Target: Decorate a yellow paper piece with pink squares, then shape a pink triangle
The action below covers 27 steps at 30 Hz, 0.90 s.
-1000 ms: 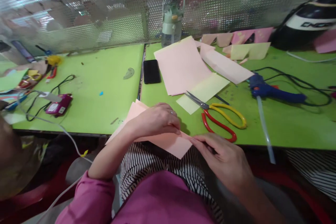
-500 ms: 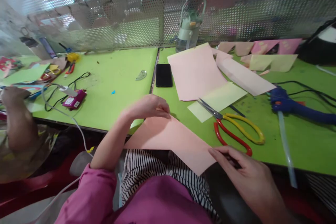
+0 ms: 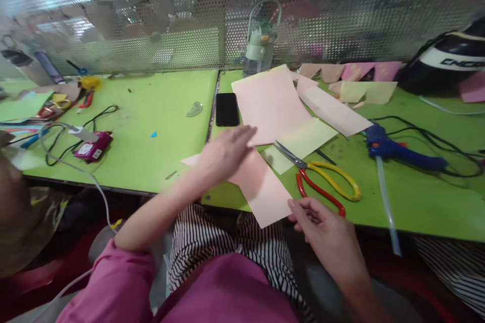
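A pale pink sheet of paper [image 3: 265,189], bent at an angle, lies across the front edge of the green table. My right hand [image 3: 326,234] pinches its right corner between thumb and fingers. Over the paper's bend my left hand [image 3: 229,151] rests with fingers stretched forward, slightly blurred, hiding part of the sheet. Scissors with one red and one yellow handle [image 3: 320,174] lie just beyond my right hand, their blades on a pale yellow sheet [image 3: 303,144]. Behind it is a stack of pink sheets [image 3: 271,103].
A black phone [image 3: 226,109] and a water bottle [image 3: 260,48] stand near the stack. Rightward lie a blue glue gun [image 3: 403,149] and folded paper strips [image 3: 367,92]. On the left are a purple power adapter [image 3: 93,146] with cables and another person's arm [image 3: 11,186].
My left hand has moved forward and right over the paper's bend, its fingers straightening. The paper has shifted up onto the table, with my right hand still on its corner. The view has shifted slightly.
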### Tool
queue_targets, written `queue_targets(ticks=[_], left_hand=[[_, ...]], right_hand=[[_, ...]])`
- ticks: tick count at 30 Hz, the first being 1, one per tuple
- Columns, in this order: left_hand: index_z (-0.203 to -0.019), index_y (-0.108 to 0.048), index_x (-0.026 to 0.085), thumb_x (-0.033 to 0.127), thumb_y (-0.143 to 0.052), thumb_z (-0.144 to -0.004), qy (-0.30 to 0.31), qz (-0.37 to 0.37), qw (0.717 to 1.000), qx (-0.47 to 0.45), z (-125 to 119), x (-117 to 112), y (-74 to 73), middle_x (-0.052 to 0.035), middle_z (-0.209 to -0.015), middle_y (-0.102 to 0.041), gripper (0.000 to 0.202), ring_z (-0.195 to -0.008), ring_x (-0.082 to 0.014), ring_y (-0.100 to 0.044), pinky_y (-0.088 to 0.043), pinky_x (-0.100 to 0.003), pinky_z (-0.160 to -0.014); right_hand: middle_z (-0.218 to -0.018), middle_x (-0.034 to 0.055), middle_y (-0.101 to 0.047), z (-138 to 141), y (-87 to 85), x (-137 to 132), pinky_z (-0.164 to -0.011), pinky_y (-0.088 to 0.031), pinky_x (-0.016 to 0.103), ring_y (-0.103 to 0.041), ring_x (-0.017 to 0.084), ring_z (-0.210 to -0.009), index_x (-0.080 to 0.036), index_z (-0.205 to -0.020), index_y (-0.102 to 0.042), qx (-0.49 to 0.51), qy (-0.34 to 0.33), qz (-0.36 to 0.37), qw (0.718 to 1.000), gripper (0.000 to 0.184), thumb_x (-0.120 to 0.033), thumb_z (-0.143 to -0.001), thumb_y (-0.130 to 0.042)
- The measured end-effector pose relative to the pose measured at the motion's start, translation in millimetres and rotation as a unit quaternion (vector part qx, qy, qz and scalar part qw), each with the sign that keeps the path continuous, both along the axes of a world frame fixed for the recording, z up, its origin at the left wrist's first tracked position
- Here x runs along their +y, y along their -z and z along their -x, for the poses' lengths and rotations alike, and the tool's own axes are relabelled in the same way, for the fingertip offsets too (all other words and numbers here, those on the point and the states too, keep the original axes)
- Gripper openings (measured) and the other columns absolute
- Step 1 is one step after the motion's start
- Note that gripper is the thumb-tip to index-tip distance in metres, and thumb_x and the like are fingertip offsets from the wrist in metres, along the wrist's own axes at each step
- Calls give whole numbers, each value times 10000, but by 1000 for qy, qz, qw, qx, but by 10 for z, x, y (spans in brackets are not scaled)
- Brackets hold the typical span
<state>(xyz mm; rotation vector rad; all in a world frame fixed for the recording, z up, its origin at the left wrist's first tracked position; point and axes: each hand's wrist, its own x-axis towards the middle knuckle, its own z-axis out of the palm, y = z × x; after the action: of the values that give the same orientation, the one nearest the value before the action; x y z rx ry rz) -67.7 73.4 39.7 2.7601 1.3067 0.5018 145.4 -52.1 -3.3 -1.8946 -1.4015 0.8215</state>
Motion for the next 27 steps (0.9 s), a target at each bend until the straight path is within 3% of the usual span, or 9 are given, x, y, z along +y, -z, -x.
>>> queue_targets(ticks=[2,4,7,9,10,13,15,19,27], left_hand=[[-1503,-302,65,545,-323,-1005,66,24,996,60,-74,-251,196,-166,-1571,-344,693,-1458,-257,-315,-291,-415,-1172],[-1514,-264,39,760,-251,-892,72,60,991,99,-95,-434,376,-185,-1587,-291,952,-1481,-293,-252,-216,-449,-1203],[-1527,-213,22,827,-195,-827,77,71,989,102,-70,-533,509,-200,-1607,-216,1068,-1505,-300,-163,-136,-445,-1219],[-1528,-202,18,836,-193,-819,78,73,990,91,-52,-524,518,-203,-1606,-216,1083,-1506,-300,-157,-130,-439,-1216],[-1528,-202,21,835,-194,-822,79,71,991,86,-48,-515,516,-201,-1605,-222,1078,-1505,-298,-163,-127,-437,-1216],[-1527,-206,30,834,-190,-827,79,61,992,74,-48,-505,526,-198,-1606,-209,1066,-1504,-285,-174,-113,-418,-1217],[-1521,-206,7,859,-179,-798,65,53,994,67,-26,-525,553,-218,-1601,-205,1117,-1505,-290,-169,-111,-410,-1219],[-1508,-217,-23,916,-121,-710,-1,45,997,58,147,-611,600,-249,-1588,-224,1235,-1507,-308,-143,-126,-421,-1220],[-1494,-241,-53,958,-127,-634,-112,30,990,81,597,-802,605,-281,-1574,-243,1332,-1493,-363,-174,-142,-458,-1218]], right_hand=[[-615,36,-709,-11,36,0,-477,-487,300,-680,219,-532,-244,-728,-603,-49,-8,-22,999,406,-618,-848,-498],[-599,39,-699,-38,62,4,-484,-478,319,-682,236,-540,-252,-699,-581,-133,-30,-58,989,413,-608,-870,-463],[-575,57,-679,-56,56,29,-426,-429,348,-646,261,-479,-244,-739,-598,-280,-52,-107,952,434,-595,-909,-408],[-735,126,-732,-22,43,54,-496,-486,395,-694,313,-618,-183,-965,-656,-363,-58,-169,914,478,-579,-932,-392],[-893,178,-747,9,47,69,-603,-531,433,-715,347,-773,-129,-1137,-630,-391,-81,-210,893,534,-565,-943,-390],[-1299,268,-614,107,139,116,-951,-481,512,-603,383,-1180,-21,-1482,-333,-417,-216,-316,824,723,-528,-968,-375],[-1366,276,-564,141,239,140,-1011,-447,512,-562,372,-1246,-9,-1537,-197,-417,-268,-338,800,788,-530,-973,-372],[-1390,275,-546,128,355,149,-1030,-435,522,-561,375,-1251,-22,-1560,-122,-433,-268,-329,795,849,-559,-961,-392],[-1370,290,-557,136,322,158,-1097,-332,609,-580,398,-1227,-32,-1566,-99,-435,-268,-329,794,856,-598,-964,-319]])
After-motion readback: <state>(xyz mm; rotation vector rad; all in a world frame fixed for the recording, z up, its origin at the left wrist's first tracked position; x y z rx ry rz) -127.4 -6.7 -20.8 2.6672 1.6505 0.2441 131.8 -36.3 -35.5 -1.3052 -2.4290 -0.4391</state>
